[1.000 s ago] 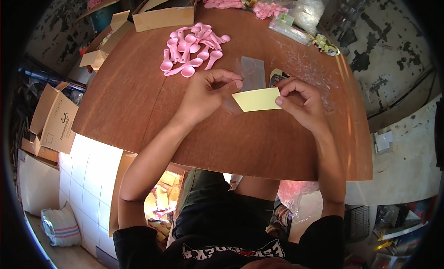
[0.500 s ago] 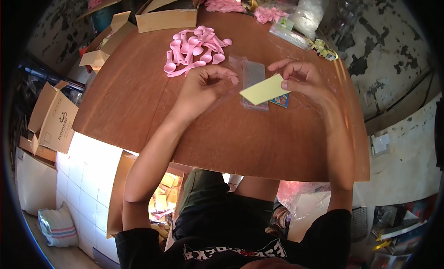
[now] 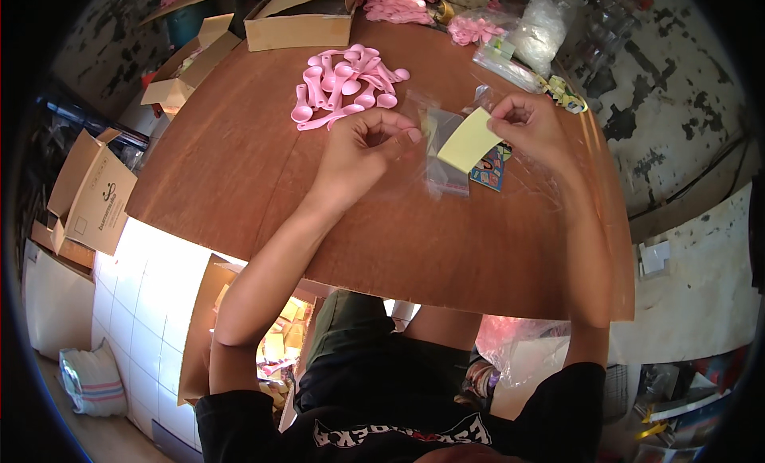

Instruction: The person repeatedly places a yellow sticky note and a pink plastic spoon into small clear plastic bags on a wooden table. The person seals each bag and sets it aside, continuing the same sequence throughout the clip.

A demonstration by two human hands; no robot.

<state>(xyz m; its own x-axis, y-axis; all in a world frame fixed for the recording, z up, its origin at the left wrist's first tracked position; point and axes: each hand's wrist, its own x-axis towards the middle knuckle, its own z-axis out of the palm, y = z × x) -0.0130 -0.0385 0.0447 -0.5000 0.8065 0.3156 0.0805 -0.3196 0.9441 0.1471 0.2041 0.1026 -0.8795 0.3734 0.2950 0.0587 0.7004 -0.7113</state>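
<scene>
My right hand [image 3: 532,128] pinches one corner of a pale yellow paper slip [image 3: 467,142], which hangs tilted above the table. Below the slip lie clear plastic bags [image 3: 448,182] and a small blue printed card [image 3: 488,178], partly covered by it. To the left, my left hand [image 3: 360,151] is closed with thumb and fingertips together. Whether it grips a bit of thin clear film, I cannot make out. Just beyond that hand sits a loose pile of pink plastic scoops [image 3: 344,84].
The brown wooden table [image 3: 239,160] has a curved far edge. An open cardboard box [image 3: 299,25] stands at its back, beside pink scoops in plastic [image 3: 401,5]. At the back right are a bulging clear bag [image 3: 544,34] and a yellow-green strip bundle [image 3: 564,93]. More cartons [image 3: 97,194] stand left.
My right hand has swung the yellow slip to a steeper tilt, uncovering more of the blue card. My left hand stays closed in nearly the same place. The whole view has shifted slightly.
</scene>
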